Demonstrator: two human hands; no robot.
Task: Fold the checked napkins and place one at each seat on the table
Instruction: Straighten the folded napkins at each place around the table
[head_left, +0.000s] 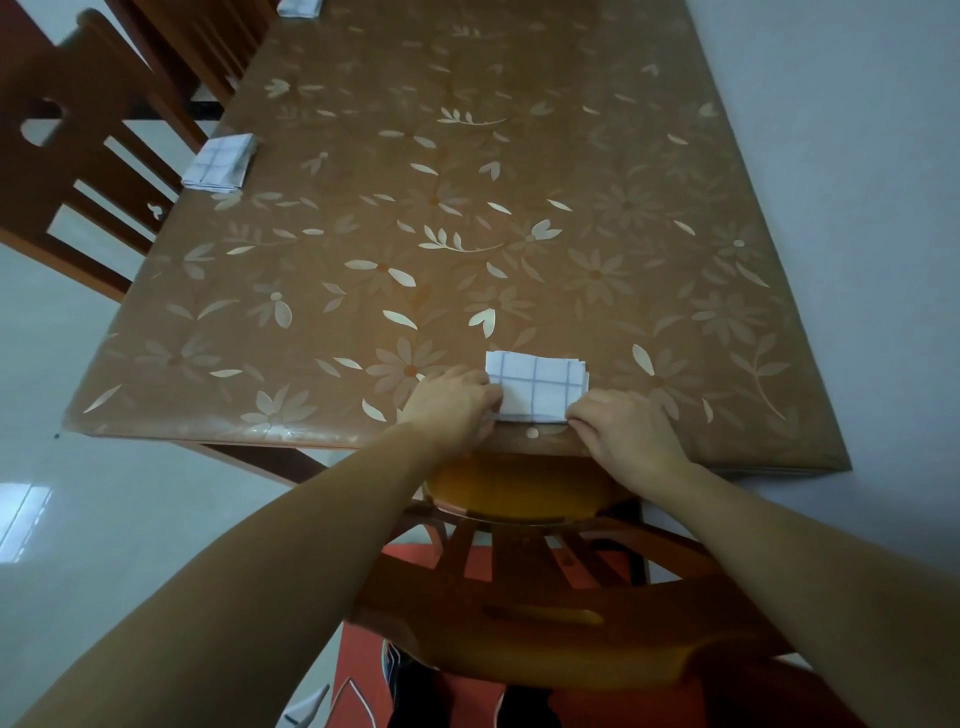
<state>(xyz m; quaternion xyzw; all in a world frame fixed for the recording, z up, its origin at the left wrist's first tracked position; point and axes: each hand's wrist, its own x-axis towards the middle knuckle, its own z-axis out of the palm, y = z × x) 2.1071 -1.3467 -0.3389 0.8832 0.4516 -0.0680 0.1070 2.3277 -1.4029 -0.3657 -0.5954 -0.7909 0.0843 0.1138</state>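
Checked napkins (537, 387), three, nearest pinched by left hand (457, 402), right hand (623, 426)

Far napkin (298, 7) half beyond the top edge

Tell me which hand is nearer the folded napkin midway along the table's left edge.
Left. The left hand is closer to that napkin, up-table and leftward; the right hand sits farther right. Both pinch the near napkin.
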